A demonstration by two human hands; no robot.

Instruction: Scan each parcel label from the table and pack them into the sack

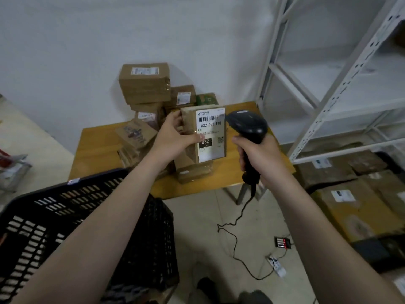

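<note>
Cardboard parcel (210,131) in left grip (175,137) | right grip (262,157) clasps scanner (248,123) beside its edge

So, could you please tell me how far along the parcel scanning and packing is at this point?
Done: cannot tell; nothing already packed shows in this view. In hand: the left hand holds one parcel, and the right hand grips the scanner close beside its label. Left: several more parcels stacked on the table wait for scanning, and the held one needs packing too.
</note>
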